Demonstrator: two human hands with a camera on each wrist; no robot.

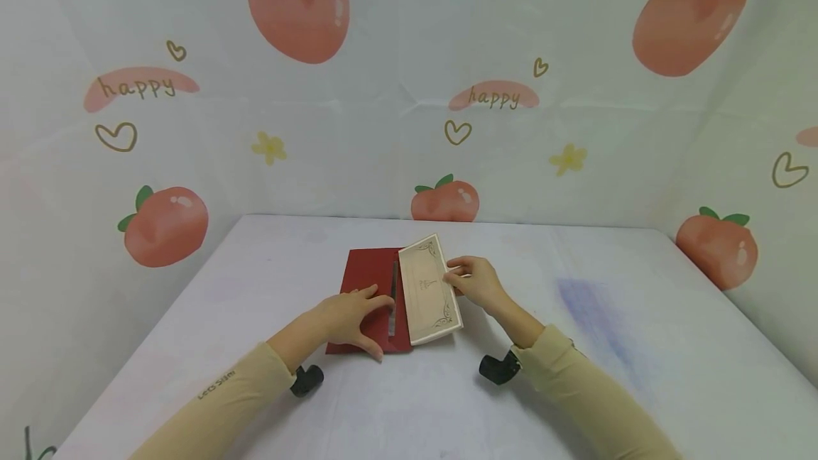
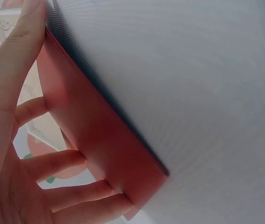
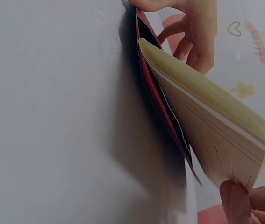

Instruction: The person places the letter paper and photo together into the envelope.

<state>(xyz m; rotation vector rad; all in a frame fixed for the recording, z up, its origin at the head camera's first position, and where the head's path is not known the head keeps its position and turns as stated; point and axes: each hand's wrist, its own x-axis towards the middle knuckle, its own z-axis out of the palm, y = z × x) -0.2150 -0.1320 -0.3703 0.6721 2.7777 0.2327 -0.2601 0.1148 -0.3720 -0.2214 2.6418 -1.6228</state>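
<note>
A red envelope-like cover (image 1: 372, 268) lies on the table, a narrow grey strip (image 1: 393, 318) near its right side. My left hand (image 1: 351, 314) rests across it with fingers spread; in the left wrist view the fingertips press on the red surface (image 2: 95, 135). A thick cream booklet (image 1: 427, 293) with scrollwork corners stands tilted at the cover's right edge. My right hand (image 1: 476, 282) pinches the booklet's right edge between thumb and fingers. In the right wrist view, the lower end of the booklet (image 3: 202, 126) sits at the gaping mouth of the red cover (image 3: 158, 100).
The white table (image 1: 409, 410) stretches around the cover, with a bluish smudge (image 1: 594, 318) to the right. Black wrist devices (image 1: 498, 368) hang under both sleeves. A white cloth backdrop (image 1: 383, 133) printed with peaches rises behind the table.
</note>
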